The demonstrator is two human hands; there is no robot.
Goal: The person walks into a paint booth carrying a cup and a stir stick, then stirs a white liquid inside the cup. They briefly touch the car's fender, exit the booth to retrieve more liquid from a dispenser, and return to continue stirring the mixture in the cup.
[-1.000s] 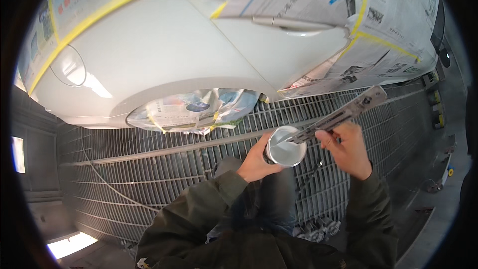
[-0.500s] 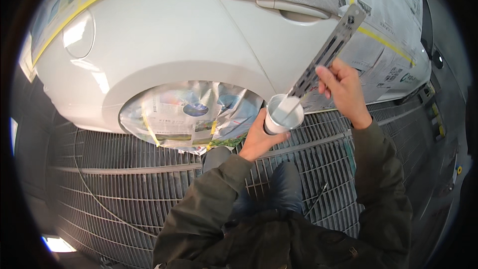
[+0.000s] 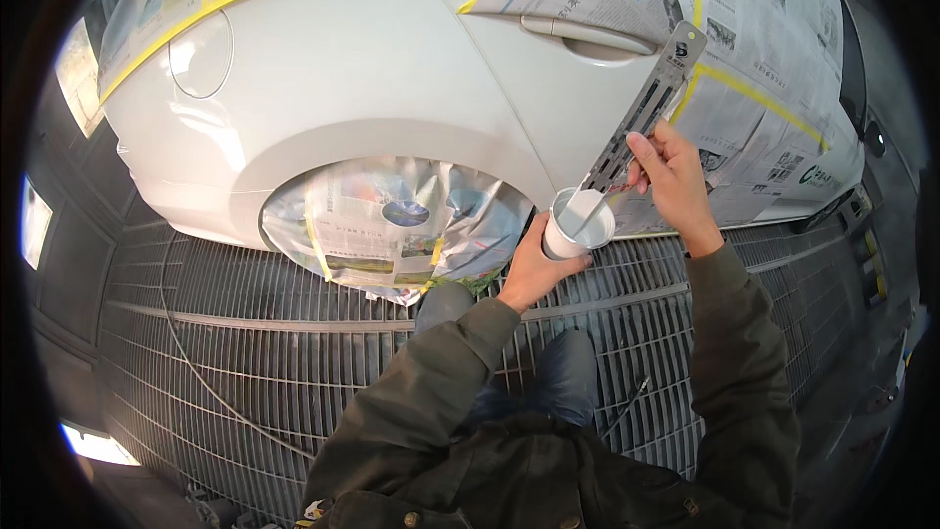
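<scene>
Cup shifted slightly lower right since earlier frame; left hand fingers wrap it, pale paint inside; right hand fingers grip stir stick dipped in.

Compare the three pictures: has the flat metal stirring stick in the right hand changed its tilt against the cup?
Yes. The stirring stick lay nearly level across the cup before; now the right hand has it steeply raised, its lower end in the cup and its top toward the car's door handle.

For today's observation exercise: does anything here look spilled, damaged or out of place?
Nothing stands out. The left hand holds the white cup upright, the right hand dips the metal stirring stick into it, and no paint shows on the floor grating.
</scene>
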